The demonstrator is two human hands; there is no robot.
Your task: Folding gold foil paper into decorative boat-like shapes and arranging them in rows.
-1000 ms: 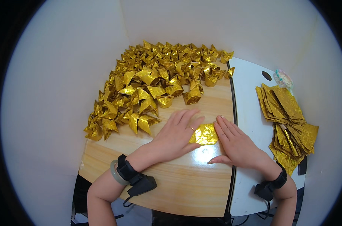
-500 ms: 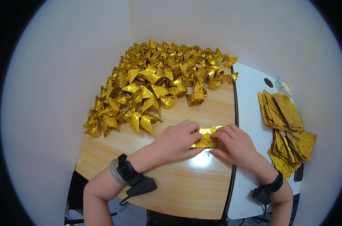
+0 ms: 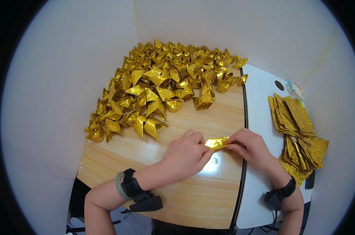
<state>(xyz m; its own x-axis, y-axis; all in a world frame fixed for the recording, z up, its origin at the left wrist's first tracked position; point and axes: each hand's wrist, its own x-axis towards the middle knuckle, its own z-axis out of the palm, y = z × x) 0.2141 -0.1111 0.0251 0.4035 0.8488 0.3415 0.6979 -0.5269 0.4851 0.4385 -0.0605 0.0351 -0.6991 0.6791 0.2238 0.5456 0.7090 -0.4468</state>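
A narrow folded strip of gold foil paper [image 3: 216, 143] is stretched between my two hands, just above the wooden table. My left hand [image 3: 187, 152] pinches its left end, with the fingers curled and the thumb along the lower side. At the right end, my right hand [image 3: 249, 148] grips the strip between thumb and fingertips. Beyond the hands lies a big heap of finished gold foil paper ingots [image 3: 161, 80], with pointed ends and rounded middles.
The wood-grain table [image 3: 177, 199] meets a white table [image 3: 257, 117] along a dark-edged seam. On the white one lie stacks of flat gold foil paper sheets [image 3: 296, 117], a small pale woven item [image 3: 296, 90] and a round dark hole [image 3: 279, 85]. White walls surround the tables.
The paper between my hands has become narrower, its near edge tilted up. My left hand has moved slightly toward me, and my right fingers have closed into a pinch.
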